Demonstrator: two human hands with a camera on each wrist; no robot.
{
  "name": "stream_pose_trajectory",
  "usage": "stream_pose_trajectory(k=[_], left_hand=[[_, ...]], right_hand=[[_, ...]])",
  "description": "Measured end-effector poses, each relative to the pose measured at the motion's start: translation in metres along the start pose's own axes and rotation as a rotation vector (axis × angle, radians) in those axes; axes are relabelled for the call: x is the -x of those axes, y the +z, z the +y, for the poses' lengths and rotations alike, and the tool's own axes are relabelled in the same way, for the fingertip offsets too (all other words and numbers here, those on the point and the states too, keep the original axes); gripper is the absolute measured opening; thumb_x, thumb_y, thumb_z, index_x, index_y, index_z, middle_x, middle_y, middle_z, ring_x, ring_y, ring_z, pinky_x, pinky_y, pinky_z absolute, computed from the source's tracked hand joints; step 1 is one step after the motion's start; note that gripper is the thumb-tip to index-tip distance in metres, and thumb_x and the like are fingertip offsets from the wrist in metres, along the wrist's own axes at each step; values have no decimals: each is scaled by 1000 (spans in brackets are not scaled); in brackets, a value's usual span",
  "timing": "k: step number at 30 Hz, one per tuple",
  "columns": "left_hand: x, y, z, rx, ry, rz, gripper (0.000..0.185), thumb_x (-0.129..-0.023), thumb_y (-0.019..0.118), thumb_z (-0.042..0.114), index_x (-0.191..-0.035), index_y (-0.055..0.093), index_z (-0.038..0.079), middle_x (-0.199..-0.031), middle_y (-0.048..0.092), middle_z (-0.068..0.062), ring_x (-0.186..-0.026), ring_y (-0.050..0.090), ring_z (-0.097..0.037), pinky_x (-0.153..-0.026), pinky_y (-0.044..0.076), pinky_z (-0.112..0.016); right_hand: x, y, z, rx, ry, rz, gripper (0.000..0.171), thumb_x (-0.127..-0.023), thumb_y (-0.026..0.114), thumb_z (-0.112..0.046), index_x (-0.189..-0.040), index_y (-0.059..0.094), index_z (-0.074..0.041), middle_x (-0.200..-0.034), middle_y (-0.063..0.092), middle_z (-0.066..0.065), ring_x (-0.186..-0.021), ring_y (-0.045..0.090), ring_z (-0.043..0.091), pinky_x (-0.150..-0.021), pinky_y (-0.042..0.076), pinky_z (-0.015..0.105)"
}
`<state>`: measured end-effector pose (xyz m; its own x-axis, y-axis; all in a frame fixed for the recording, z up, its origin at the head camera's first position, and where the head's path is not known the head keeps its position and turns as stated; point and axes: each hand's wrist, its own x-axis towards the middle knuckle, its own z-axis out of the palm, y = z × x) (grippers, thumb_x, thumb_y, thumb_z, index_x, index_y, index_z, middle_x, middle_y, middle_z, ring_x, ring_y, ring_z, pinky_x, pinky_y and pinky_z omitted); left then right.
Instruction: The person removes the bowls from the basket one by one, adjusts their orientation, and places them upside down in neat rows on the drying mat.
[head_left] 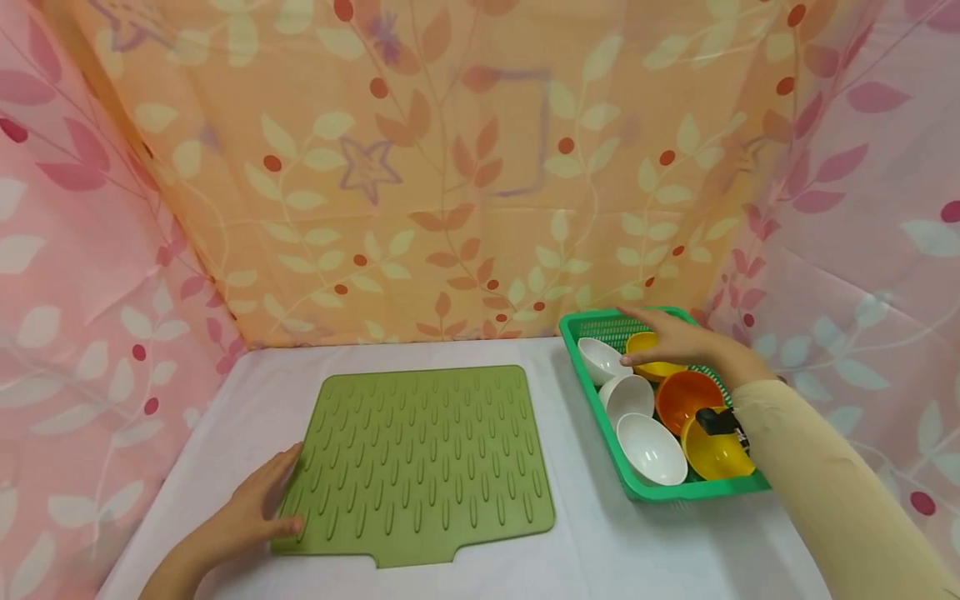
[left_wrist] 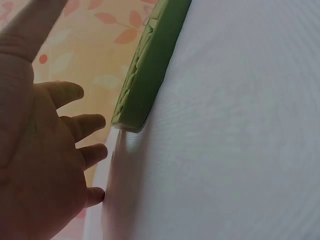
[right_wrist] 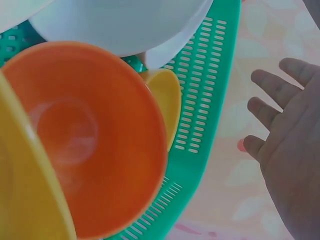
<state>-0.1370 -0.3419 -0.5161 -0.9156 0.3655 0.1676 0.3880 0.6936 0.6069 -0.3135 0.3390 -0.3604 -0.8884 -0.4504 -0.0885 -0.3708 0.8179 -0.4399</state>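
A green ridged mat (head_left: 420,462) lies flat on the white table (head_left: 600,550). My left hand (head_left: 262,504) rests on the table at the mat's left edge, fingers straight and touching the mat. The left wrist view shows that hand (left_wrist: 55,150) spread beside the mat's corner (left_wrist: 145,80). At the right a green basket (head_left: 660,492) holds three white bowls (head_left: 651,450), an orange bowl (head_left: 686,396) and two yellow bowls (head_left: 716,457). My right hand (head_left: 660,337) reaches over the basket's far end, above the rear yellow bowl (head_left: 652,365). In the right wrist view this hand (right_wrist: 287,145) is spread and holds nothing.
Floral curtains close in the table at the back (head_left: 465,167), left (head_left: 90,292) and right (head_left: 862,250). The basket's slotted wall (right_wrist: 205,100) stands close to the right curtain. Bare white table (left_wrist: 230,150) lies in front of the mat and between mat and basket.
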Motion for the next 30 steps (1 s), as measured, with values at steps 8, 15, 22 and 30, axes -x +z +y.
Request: stream_pose_trajectory(k=[8,15,22,30], left_hand=[[6,5,-4,2,-12,4,129,-59,95,43,-162,25,8,-159,30,-33,-143,21,-60,-120,-7,-41],[7,4,-9,-92,71,5,133,-55,94,51,-160,28,2,-157,34,-32,-145,-1,13,-106,-8,-4],[7,1,-13,-94,41,-29,131,-55,92,55,-158,33,0,-159,33,-30,-139,-7,23,-107,-10,-5],[7,2,-14,-78,26,-36,131,-55,92,54,-159,32,1,-160,32,-29,-141,-7,22,-107,-10,-9]], right_hand=[[-21,13,4,-3,78,-67,103,-85,75,-59,-162,27,-7,-162,35,22,-149,28,48,-112,28,72],[-34,25,21,-19,106,-115,104,-86,75,-59,-159,30,-1,-161,36,24,-148,25,51,-114,22,73],[-42,33,29,97,141,-112,105,-83,73,-65,-155,37,2,-155,45,25,-144,27,55,-112,14,78],[-48,39,35,148,149,-135,109,-81,74,-67,-153,38,6,-150,49,27,-140,31,54,-111,5,78]])
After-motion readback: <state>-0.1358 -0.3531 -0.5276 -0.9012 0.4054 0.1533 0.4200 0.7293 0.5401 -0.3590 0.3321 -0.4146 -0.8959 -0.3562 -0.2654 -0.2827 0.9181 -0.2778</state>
